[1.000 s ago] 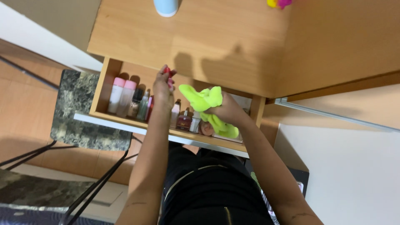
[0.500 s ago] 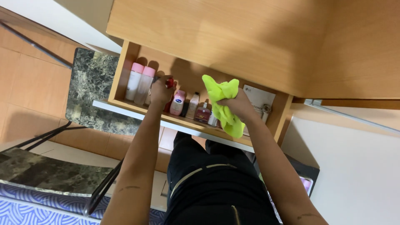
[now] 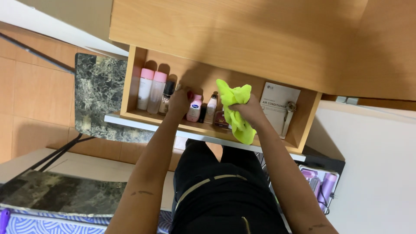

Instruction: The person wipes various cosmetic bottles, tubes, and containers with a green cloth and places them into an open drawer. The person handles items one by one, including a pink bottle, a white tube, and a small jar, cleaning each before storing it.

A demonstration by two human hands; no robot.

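the right hand [image 3: 251,113] is bunched around a bright yellow-green cloth [image 3: 234,112], fingers pressed together on its middle so the loose ends spill out at 12 o'clock and at 6 o'clock of the fist. the cloth sits inside the open wooden drawer [image 3: 130,86], over its front edge, just at 3 o'clock of a row of small bottles. it looks soft, light and limp, the kind of thing that folds wherever it is squeezed and will not slip; a handful taken at the centre, as here, seems the surest hold, since a corner alone would let the rest dangle.

the left hand [image 3: 178,102] is lower in the row, its fingers curled over something small with a red top; whether the grip actually pinches it i cannot tell, as the knuckles hide it. touching or just beside this hand, at 3 o'clock, stands a pink bottle [image 3: 194,108], and at 9 o'clock two tall pale bottles with pink caps [image 3: 151,90]. these look rigid, smooth and easy to topple.

at 3 o'clock of the cloth lies a white booklet [image 3: 277,102].
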